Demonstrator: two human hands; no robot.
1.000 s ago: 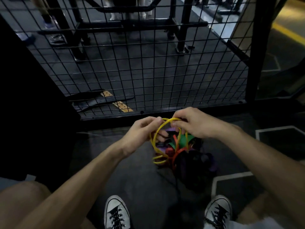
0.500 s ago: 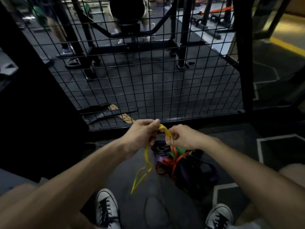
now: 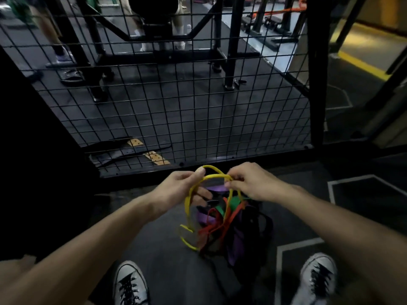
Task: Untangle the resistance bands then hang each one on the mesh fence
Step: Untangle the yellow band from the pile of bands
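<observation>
Pinching the yellow band [image 3: 214, 175] at two spots, left hand [image 3: 180, 190] thumb and forefinger nipping it at the top left of the arch, right hand [image 3: 253, 183] fingertips curled onto it at the top right. Hands apart, so the stretch between them bows up into a small arch, probably to open the loop and see where it threads through the rest. Yellow's lower strands drop down the left side of the tangle [image 3: 229, 225] and end in a loose hanging curl, so that part looks free; the strand under the right hand runs down into the knot, likely caught there. Tangle hangs low between the hands, above the floor between the two sneakers: red band [image 3: 220, 225] crossing the middle, green band [image 3: 233, 202] just under the right hand, purple band [image 3: 208, 217] and dark ones behind. Whether the bundle's bottom touches the floor, cannot tell. Mesh fence [image 3: 176, 111] directly ahead, near, nothing hung on it in view. Judgement: early stage, first band being worked out, hanging not yet begun.
</observation>
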